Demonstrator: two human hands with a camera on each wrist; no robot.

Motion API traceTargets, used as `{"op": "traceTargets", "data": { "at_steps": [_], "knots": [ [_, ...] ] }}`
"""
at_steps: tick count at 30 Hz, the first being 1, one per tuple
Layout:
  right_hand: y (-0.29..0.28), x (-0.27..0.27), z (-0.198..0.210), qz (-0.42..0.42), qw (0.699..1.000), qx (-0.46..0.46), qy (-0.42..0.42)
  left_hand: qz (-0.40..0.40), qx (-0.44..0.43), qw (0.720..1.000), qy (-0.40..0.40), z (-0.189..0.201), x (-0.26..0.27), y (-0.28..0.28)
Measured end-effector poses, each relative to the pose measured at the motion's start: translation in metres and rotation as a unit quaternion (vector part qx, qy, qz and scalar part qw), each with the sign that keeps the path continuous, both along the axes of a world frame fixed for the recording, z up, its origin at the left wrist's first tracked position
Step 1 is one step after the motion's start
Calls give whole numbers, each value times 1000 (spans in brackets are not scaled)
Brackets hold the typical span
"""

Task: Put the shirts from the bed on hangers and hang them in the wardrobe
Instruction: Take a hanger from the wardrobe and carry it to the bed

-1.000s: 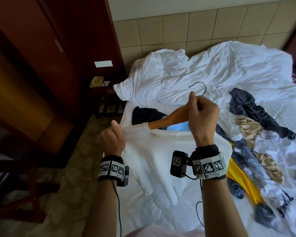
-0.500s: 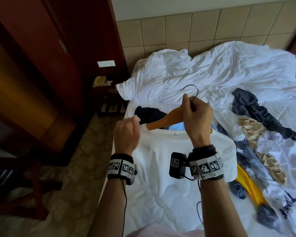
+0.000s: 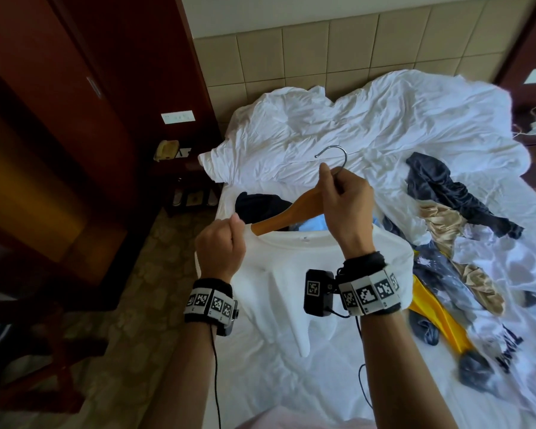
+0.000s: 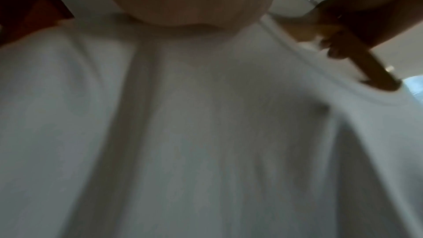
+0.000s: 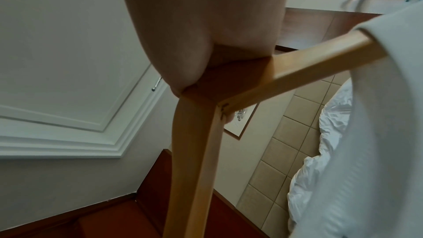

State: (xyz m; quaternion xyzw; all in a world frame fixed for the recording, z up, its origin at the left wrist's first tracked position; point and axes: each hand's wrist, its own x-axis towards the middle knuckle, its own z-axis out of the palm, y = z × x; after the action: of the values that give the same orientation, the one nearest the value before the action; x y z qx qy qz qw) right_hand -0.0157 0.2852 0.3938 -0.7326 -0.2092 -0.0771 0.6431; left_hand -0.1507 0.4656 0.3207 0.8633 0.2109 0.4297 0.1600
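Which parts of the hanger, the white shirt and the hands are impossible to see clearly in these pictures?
- Wooden hanger, head view: its right arm is hidden inside the white T-shirt and behind the right hand.
- Left hand, left wrist view: its fingers are cut off by the top edge; the picture is blurred.
- Wardrobe rail: not shown in any view.

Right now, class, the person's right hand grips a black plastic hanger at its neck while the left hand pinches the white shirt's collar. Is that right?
One detail is wrong: the hanger is wooden, with a metal hook, not black plastic; the head and right wrist views show this. The right hand does grip its neck, and the left hand does pinch the collar of the white shirt.
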Motion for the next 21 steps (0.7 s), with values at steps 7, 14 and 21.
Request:
{"op": "traceTargets", "data": {
  "at_steps": [7,14,21],
  "knots": [
    [30,-12,21,61,994,-89,-22,-198,12,980,-10,48,3,6],
    [63,-42,23,97,979,-175,-47,-272,-75,959,-9,88,-30,14],
    [80,-86,70,107,958,-257,-72,-289,-122,942,118,116,-78,28]
  ]
}}
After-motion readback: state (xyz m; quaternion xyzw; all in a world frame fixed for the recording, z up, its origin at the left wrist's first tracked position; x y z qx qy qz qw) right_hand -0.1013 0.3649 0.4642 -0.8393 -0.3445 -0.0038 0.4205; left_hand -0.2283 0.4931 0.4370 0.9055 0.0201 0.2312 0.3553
